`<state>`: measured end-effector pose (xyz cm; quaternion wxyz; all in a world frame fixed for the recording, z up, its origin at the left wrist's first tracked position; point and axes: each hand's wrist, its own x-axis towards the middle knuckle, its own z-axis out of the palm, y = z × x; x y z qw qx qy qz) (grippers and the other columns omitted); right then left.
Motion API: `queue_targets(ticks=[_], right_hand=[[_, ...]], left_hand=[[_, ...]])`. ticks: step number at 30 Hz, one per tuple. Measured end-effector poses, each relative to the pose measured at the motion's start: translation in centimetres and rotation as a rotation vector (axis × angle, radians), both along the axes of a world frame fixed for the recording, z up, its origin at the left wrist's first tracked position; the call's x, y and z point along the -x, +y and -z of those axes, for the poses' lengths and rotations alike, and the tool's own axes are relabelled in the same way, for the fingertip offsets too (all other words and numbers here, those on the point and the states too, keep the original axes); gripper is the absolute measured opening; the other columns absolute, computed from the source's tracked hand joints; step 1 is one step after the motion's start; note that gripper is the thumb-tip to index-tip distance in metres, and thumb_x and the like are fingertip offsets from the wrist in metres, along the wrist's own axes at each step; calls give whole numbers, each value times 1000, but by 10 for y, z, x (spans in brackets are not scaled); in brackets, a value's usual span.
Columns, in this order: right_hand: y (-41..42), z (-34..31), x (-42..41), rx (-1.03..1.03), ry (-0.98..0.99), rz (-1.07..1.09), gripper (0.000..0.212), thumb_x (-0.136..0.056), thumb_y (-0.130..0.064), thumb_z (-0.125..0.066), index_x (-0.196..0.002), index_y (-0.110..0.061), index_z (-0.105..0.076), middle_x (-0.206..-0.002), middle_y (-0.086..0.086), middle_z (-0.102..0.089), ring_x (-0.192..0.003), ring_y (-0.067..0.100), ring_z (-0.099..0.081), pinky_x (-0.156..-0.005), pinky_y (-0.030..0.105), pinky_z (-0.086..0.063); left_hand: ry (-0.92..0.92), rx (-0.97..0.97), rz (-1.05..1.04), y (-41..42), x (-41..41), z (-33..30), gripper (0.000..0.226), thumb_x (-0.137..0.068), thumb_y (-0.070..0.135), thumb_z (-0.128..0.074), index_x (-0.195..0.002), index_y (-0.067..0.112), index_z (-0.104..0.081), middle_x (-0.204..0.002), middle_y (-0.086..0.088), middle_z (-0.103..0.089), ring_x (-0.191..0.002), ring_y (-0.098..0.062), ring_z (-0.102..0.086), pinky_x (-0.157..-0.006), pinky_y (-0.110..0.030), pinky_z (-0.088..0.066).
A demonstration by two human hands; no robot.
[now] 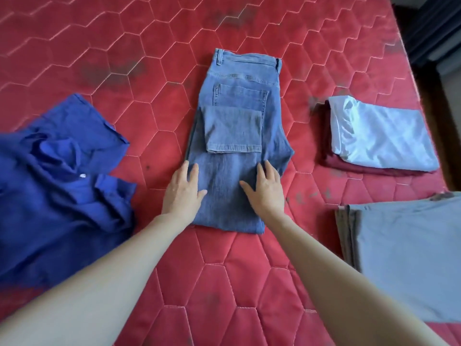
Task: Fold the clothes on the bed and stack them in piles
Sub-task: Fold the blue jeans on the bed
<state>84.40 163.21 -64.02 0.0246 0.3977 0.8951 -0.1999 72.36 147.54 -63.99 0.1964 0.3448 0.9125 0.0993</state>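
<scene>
I have my left hand [183, 189] and right hand [265, 189] spread flat on the half-folded jeans [237, 151] at frame centre, pressing the crease; I judge a second fold toward the waistband comes next. I see no containers, only the folded pile [379, 136] upper right.

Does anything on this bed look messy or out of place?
Yes: the dark blue shirt at the left lies crumpled and unfolded, while the jeans and both piles at right are folded. Dark smudges mark the red mattress.
</scene>
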Motion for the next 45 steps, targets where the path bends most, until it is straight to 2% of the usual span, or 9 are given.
queue_targets(ticks=[6, 11, 14, 19, 25, 28, 34, 40, 45], right_hand=[[-24, 3, 0, 171, 159, 294, 53, -90, -36, -62, -133, -8, -47, -131, 7, -50, -120, 26, -47, -96, 34, -38], [-24, -8, -3, 304, 154, 400, 24, -89, -38, -63, -87, -15, -55, -84, -1, -61, -91, 28, -57, -68, 33, -36], [-34, -20, -19, 327, 241, 440, 41, -86, -36, -66, -66, -17, -37, -60, -5, -44, -69, 23, -46, -60, 33, -26], [-76, -40, -73, 377, 313, 437, 46, -81, -36, -73, -59, -16, -38, -55, -6, -39, -59, 16, -37, -55, 31, -27], [-145, -31, -151, 348, 180, 418, 22, -80, -31, -76, -83, -11, -68, -82, -4, -58, -88, 21, -50, -70, 26, -30], [-161, -23, -163, 333, 122, 441, 20, -82, -23, -75, -94, -9, -69, -97, 2, -60, -98, 25, -52, -78, 27, -36], [-155, -30, -144, 119, 264, 361, 58, -78, -18, -76, -130, -7, -53, -126, 8, -54, -116, 22, -45, -101, 32, -36], [-112, -27, -117, -84, 125, -70, 79, -66, -19, -83, -138, -6, -50, -140, 20, -48, -130, 37, -46, -103, 49, -42], [-78, -13, -95, -320, 49, -491, 63, -60, -16, -78, -122, -11, -66, -125, 12, -63, -118, 30, -59, -96, 51, -48]], left_hand=[[-45, -216, -469, -1, -10, -3, 58, -79, 28, -76, -127, 7, -52, -111, -19, -64, -104, -39, -58, -87, -46, -42], [-255, -381, -605, -16, -7, -8, 28, -81, 29, -74, -82, 4, -63, -74, -11, -64, -74, -31, -58, -63, -35, -36], [-389, -513, -641, -34, -14, -17, 23, -80, 23, -75, -75, 4, -63, -66, -8, -61, -65, -20, -50, -61, -35, -36], [-585, -569, -622, -89, -49, -33, 12, -78, 18, -77, -73, 21, -66, -69, 7, -69, -66, -6, -57, -67, -33, -44], [-500, -354, -532, -150, -98, -29, 15, -75, 19, -78, -80, 28, -67, -79, 16, -68, -78, -1, -61, -69, -9, -39], [-428, -241, -467, -159, -107, -25, 13, -81, 12, -72, -92, 19, -71, -84, 10, -67, -85, -9, -62, -69, -5, -36], [-14, -326, -107, -137, -91, -37, 44, -74, 3, -73, -116, 4, -62, -114, -11, -62, -103, -32, -58, -92, -44, -44], [145, -134, 523, -86, -65, -38, 73, -58, 18, -87, -126, 7, -61, -132, -15, -57, -122, -33, -55, -98, -46, -45], [345, -155, 837, -62, -47, -22, 46, -65, 15, -76, -110, 9, -69, -118, -11, -65, -112, -31, -61, -96, -45, -49]])
